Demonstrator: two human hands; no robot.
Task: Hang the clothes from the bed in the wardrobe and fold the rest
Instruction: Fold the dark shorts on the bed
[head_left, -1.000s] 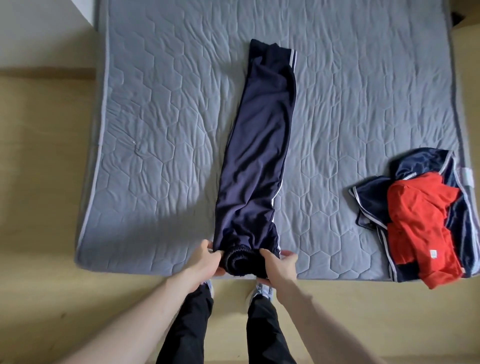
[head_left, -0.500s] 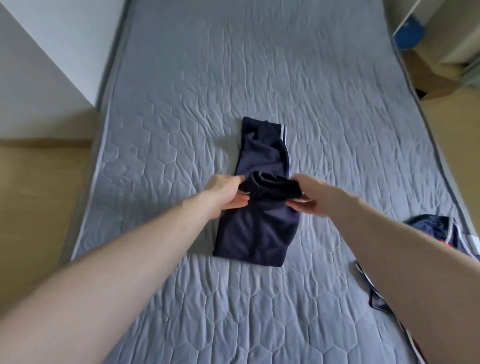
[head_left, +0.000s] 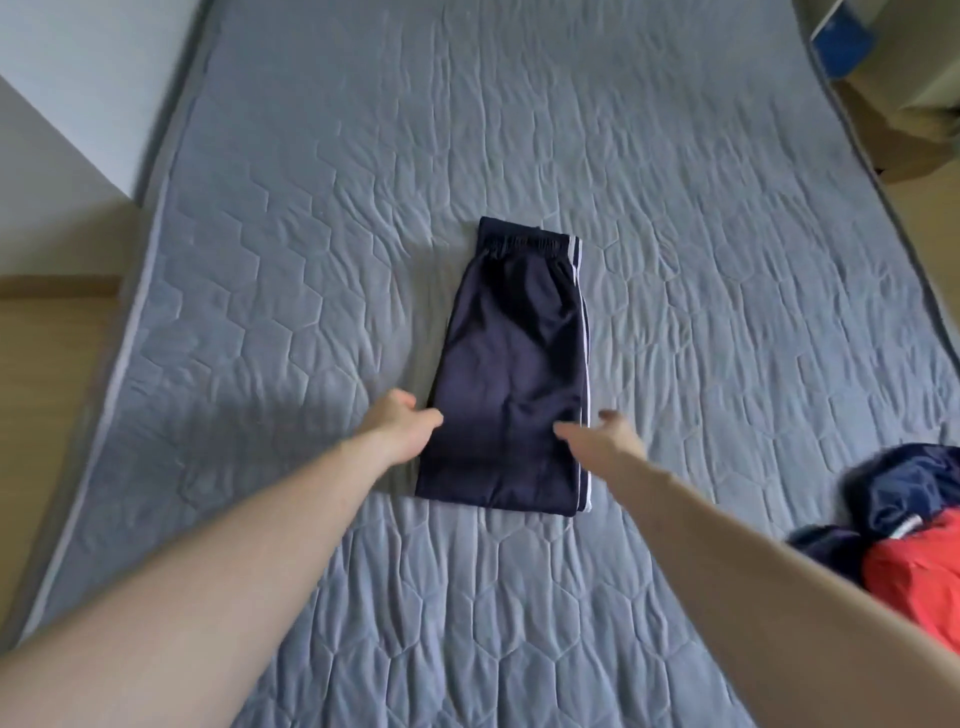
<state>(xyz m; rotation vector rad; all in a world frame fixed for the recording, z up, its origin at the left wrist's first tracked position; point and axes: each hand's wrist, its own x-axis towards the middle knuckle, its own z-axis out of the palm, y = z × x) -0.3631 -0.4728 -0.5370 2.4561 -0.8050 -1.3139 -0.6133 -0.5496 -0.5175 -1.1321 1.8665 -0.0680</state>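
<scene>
Dark navy track trousers with white side stripes lie folded in half on the grey quilted mattress, waistband at the far end. My left hand hovers at their left edge, fingers loosely bent and holding nothing. My right hand is at their right edge near the stripe, fingers relaxed and empty. Whether either hand touches the cloth is unclear. A navy jacket and a red garment lie heaped at the mattress's right edge.
Wooden floor runs along the left of the bed, with a white wall at the far left. At the top right stand a blue object and light wooden furniture.
Both hands carried the trouser cuffs up over the waistband, folding the trousers in half, then let go and drew back to the sides. The view moved closer over the bed.
</scene>
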